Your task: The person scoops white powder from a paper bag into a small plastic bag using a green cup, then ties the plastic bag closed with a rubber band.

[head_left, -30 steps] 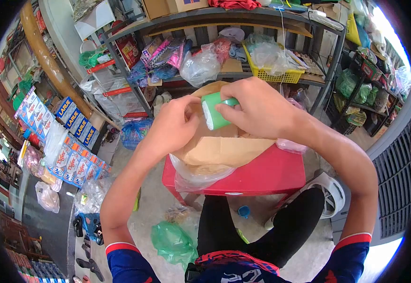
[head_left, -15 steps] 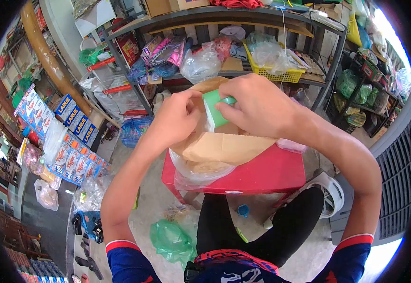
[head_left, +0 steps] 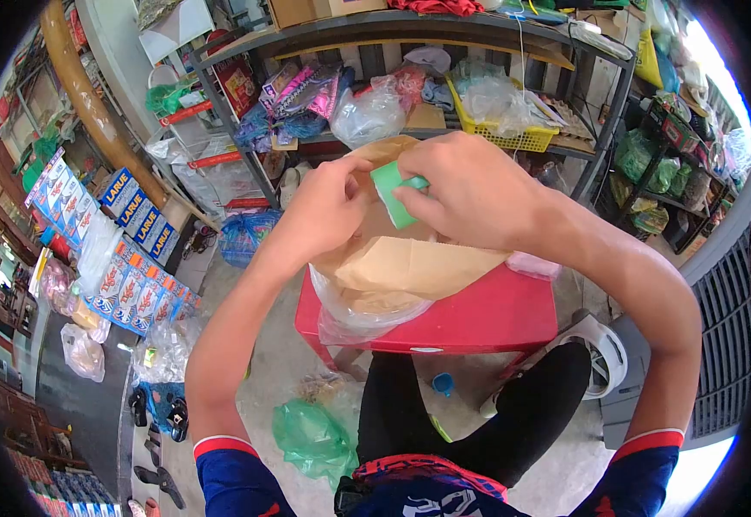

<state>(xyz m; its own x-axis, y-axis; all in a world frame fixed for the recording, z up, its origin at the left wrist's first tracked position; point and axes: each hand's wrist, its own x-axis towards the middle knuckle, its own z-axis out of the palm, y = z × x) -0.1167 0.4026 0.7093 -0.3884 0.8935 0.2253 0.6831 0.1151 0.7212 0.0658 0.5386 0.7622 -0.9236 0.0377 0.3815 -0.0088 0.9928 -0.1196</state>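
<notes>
A brown paper bag with a clear plastic layer around it stands wide open on a small red plastic table. My right hand grips the handle of a light green plastic cup, tilted over the bag's mouth, with a thin white line along its left rim. At the left side of the opening, my left hand has its fingers curled around the paper bag's edge. The bag's contents are mostly hidden by my hands and the folded paper.
A metal shelf with plastic bags and a yellow basket stands behind the table. Beer cartons are stacked at left. On the floor lie a green plastic bag and a small blue cup. A grey louvred unit stands at right.
The green cup has tilted a little further over the bag. The white stuff that showed at its left side has shrunk to a thin line. Both hands stay nearly in place.
</notes>
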